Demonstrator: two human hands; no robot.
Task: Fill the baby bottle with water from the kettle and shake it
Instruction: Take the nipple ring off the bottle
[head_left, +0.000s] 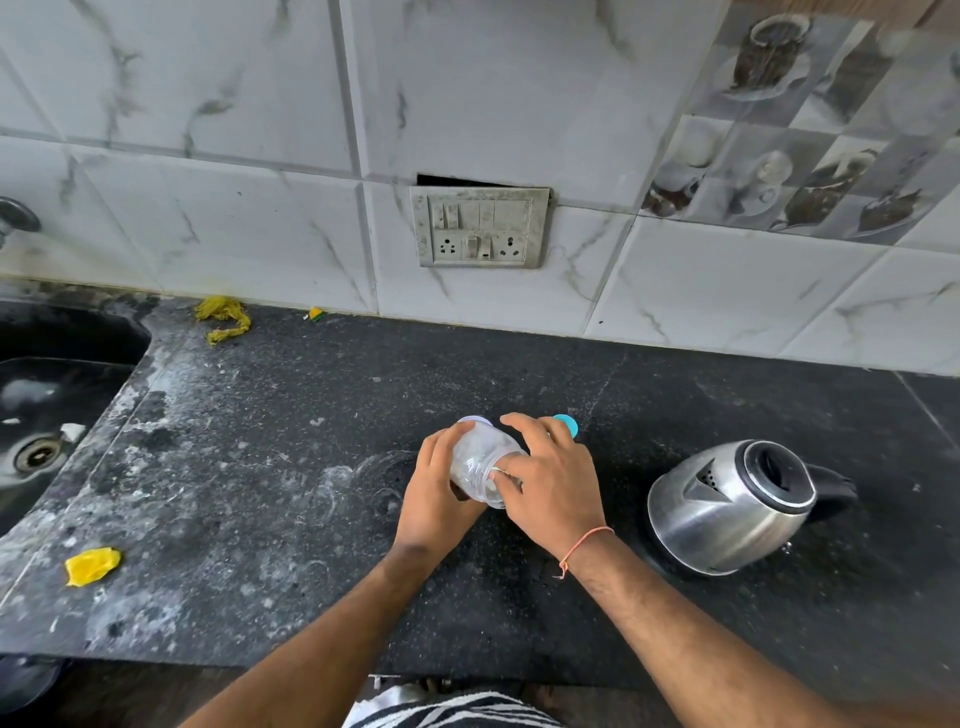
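At the centre of the frame the left hand and the right hand both grasp the clear baby bottle, tilted over the dark counter. The steel kettle sits at the right, lid open

Left of the kettle, both hands, the left hand and the right hand, are wrapped around the bottle, blocking that side. A blue cap lies just behind them. Beyond the hands from the kettle the dark counter runs open to the sink, with only a yellow scrap and a yellow rag near its edges.
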